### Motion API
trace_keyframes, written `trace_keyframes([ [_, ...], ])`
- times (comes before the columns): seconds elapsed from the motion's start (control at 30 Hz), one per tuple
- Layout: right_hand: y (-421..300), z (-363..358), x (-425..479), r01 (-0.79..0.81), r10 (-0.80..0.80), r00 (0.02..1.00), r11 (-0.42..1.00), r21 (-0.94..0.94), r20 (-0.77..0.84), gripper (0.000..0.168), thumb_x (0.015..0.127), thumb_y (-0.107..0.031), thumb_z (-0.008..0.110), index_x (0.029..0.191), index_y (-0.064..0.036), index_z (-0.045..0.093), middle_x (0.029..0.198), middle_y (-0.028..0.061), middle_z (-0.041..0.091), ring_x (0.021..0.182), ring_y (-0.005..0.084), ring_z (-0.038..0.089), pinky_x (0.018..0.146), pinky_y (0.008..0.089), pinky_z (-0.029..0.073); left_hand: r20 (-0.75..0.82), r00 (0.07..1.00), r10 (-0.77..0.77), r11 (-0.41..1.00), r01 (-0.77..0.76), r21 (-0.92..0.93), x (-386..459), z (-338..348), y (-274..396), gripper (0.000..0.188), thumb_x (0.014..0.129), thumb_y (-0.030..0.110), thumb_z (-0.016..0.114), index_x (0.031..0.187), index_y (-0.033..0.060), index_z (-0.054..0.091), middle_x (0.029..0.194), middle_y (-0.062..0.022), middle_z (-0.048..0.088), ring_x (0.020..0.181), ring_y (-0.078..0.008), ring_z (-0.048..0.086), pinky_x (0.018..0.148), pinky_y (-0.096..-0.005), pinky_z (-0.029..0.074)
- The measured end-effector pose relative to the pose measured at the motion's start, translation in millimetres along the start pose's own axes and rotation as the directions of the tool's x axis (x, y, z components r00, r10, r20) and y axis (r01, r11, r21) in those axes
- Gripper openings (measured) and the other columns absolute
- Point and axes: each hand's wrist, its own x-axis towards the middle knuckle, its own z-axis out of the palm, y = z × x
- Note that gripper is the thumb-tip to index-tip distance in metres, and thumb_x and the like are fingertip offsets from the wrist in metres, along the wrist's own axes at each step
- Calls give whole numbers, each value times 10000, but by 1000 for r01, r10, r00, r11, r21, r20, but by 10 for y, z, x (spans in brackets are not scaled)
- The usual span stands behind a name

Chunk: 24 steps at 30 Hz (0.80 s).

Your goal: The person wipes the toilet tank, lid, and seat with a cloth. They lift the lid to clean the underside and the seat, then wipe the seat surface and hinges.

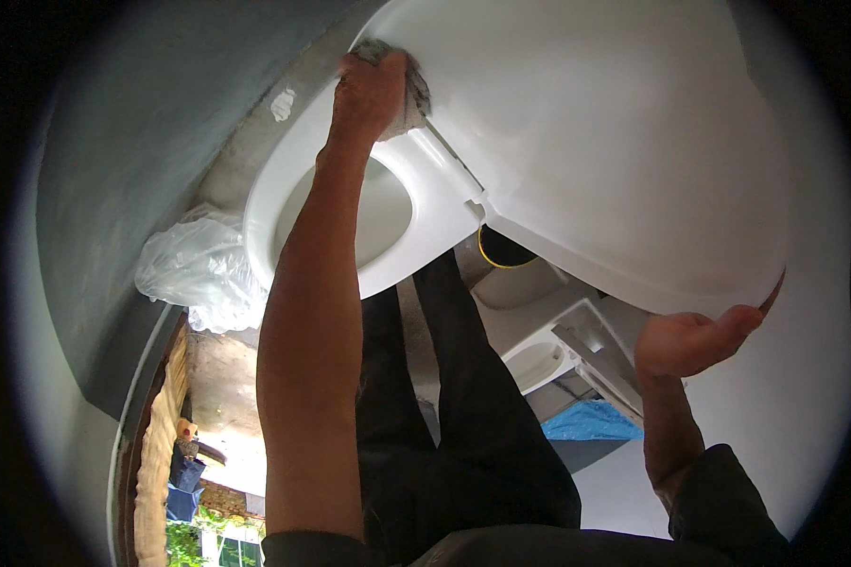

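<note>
A white toilet seat ring (432, 212) with an oval opening lies to the left of its large raised white lid (596, 142); a hinge joins the two. My left hand (372, 88) presses a bunched grey cloth (415, 117) onto the ring near the hinge, at the far end. At the lower right, my right hand (698, 344) grips the lid's rim, thumb on the near side and most fingers hidden behind it. Through the opening shows a pale surface (386, 212).
A clear plastic bag (195, 266) lies beside the ring at left. Below are a black round container with a yellow rim (507, 248), a second white toilet (539, 361) and a blue plastic sheet (592, 419). A grey wall (135, 142) rises at left, near a bright doorway (227, 425).
</note>
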Motion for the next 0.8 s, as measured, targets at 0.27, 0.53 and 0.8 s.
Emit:
trace_keyframes([
  [0.27,-75,91,72,-171,166,985,946,276,40,606,1048,-192,530,1597,-44,321,1493,251,516,1238,395,671,945,474,625,-52,992,114,992,-117,-43,-366,212,-51,748,936,362,570,1489,-83,333,1284,-375,628,1182,-496,647,1058,-528,507],
  [0.53,-72,88,74,-251,239,968,881,400,79,601,1062,-220,463,1614,-58,288,1498,256,498,1240,403,665,934,475,629,165,986,30,991,-8,-131,-1408,956,-499,728,923,243,594,1527,-59,322,1221,-375,652,1126,-515,662,1015,-538,512],
  [0.8,-559,152,564,-503,402,863,740,446,305,795,1059,-635,163,1620,-80,251,1555,264,363,1256,417,642,805,488,695,-49,996,-75,415,-14,-910,-1373,942,-167,453,1005,211,601,1407,4,575,1233,-70,641,1113,-186,581,1013,-335,463],
])
